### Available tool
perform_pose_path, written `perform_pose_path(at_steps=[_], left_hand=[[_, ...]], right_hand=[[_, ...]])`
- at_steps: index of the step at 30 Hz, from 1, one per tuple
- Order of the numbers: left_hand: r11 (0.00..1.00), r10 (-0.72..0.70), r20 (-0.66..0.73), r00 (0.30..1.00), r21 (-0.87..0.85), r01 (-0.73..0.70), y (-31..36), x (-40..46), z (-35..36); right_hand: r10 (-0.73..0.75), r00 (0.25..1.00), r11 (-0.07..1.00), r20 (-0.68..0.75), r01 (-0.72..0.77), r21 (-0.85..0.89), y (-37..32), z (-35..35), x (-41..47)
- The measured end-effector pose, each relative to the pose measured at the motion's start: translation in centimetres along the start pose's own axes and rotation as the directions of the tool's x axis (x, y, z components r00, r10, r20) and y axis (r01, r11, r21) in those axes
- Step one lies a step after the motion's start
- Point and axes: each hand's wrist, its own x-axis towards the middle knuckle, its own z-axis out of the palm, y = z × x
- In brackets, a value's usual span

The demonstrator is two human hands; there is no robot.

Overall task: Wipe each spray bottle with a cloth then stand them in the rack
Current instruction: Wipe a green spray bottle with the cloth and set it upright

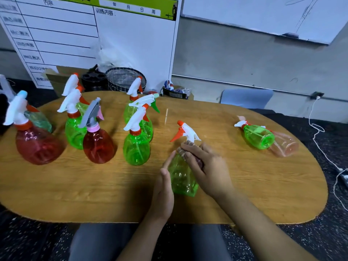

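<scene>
both hands clasp the green bottle between them.

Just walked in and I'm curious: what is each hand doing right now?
Left hand: open, straight fingers resting against the clear green plastic spray bottle.
Right hand: curled round the same bottle's neck, gripping it.

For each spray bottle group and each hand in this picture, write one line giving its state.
Held green bottle: upright, between both hands.
Left hand: fingers straight, against the bottle.
Right hand: curled round its neck.
Left-side bottles: standing upright.
Two right-side bottles: lying on the table.
</scene>
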Motion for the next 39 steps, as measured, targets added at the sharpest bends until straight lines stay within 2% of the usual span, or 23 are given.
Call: perform_pose_path(at_steps=[3, 6, 9, 11, 13, 15, 16, 19, 21, 23, 27, 29, 30, 32, 34, 35, 37, 39], left_hand=[[0.999, -0.02, -0.02, 1.0, -0.045, 0.019, -0.2, 0.2, -0.2], [0.996, -0.036, -0.038, 0.999, -0.086, 0.033, 0.0, 0.2, -0.2], [0.989, -0.064, -0.044, 0.997, -0.139, 0.057, 0.4, 0.2, -0.2], [0.992, -0.067, -0.037, 0.997, -0.113, 0.062, 0.2, 0.1, -0.3], [0.995, -0.059, -0.054, 0.997, -0.086, 0.055, 0.0, 0.1, -0.2], [0.996, -0.06, -0.068, 0.996, -0.064, 0.056, 0.2, 0.1, -0.2], [0.997, -0.063, -0.064, 0.996, -0.056, 0.059, 0.4, 0.1, 0.0], [0.994, -0.087, -0.037, 0.996, -0.065, 0.084, 0.4, 0.1, -0.2], [0.993, -0.096, -0.003, 0.995, -0.075, 0.095, 0.4, 0.1, -0.4], [0.988, -0.11, 0.042, 0.993, -0.101, 0.113, 0.6, 0.3, -0.5], [0.97, -0.147, 0.115, 0.982, -0.179, 0.166, 0.7, 0.8, -0.7], [0.967, -0.141, 0.138, 0.98, -0.193, 0.167, 0.8, 0.7, -0.9], [0.966, -0.139, 0.147, 0.979, -0.199, 0.167, 0.8, 0.6, -1.0], [0.962, -0.134, 0.142, 0.981, -0.217, 0.163, 0.6, 0.5, -1.1], [0.957, -0.149, 0.142, 0.979, -0.23, 0.179, 0.4, 0.6, -1.1], [0.956, -0.151, 0.152, 0.977, -0.231, 0.183, 0.3, 0.7, -1.1], [0.952, -0.152, 0.165, 0.974, -0.241, 0.19, 0.4, 0.7, -1.1], [0.945, -0.163, 0.161, 0.973, -0.258, 0.2, 0.7, 0.8, -1.0]], right_hand=[[-0.162, 0.987, 0.987, 0.011, 0.161, 0.02, -0.3, 0.0, -2.3], [-0.373, 0.926, 0.928, 0.057, 0.374, 0.006, 0.0, -0.2, -4.4], [-0.495, 0.863, 0.866, 0.101, 0.499, -0.027, 0.0, -0.7, -4.9], [-0.443, 0.895, 0.896, 0.059, 0.443, 0.019, -0.1, -1.2, -4.1], [-0.223, 0.974, 0.969, -0.028, 0.225, 0.103, 0.3, -1.2, -2.4], [0.014, 0.997, 0.987, -0.076, -0.001, 0.163, 1.0, -0.6, -0.2], [0.076, 0.994, 0.983, -0.073, -0.062, 0.173, 1.3, -0.2, 0.4], [0.075, 0.996, 0.979, -0.04, -0.066, 0.19, 1.2, 1.0, -0.4], [0.019, 0.999, 0.985, -0.039, -0.012, 0.171, 0.6, 1.0, -2.5], [-0.118, 0.992, 0.986, -0.031, 0.121, 0.114, 0.3, 0.8, -4.4], [-0.455, 0.89, 0.886, 0.044, 0.457, -0.08, -0.1, 0.2, -6.2], [-0.504, 0.862, 0.854, 0.049, 0.506, -0.122, -0.4, -0.1, -6.2], [-0.463, 0.886, 0.88, 0.014, 0.462, -0.108, -0.5, -0.4, -5.9], [-0.235, 0.964, 0.972, -0.127, 0.235, -0.009, -0.5, -0.7, -4.5], [0.032, 0.974, 0.993, -0.226, -0.005, 0.12, -0.2, -0.8, -2.6], [0.104, 0.968, 0.985, -0.228, -0.068, 0.158, -0.1, -0.6, -1.9], [0.141, 0.975, 0.977, -0.17, -0.11, 0.181, -0.1, 0.1, -1.5], [0.102, 0.987, 0.988, -0.125, -0.086, 0.131, -0.6, 0.6, -2.6]])
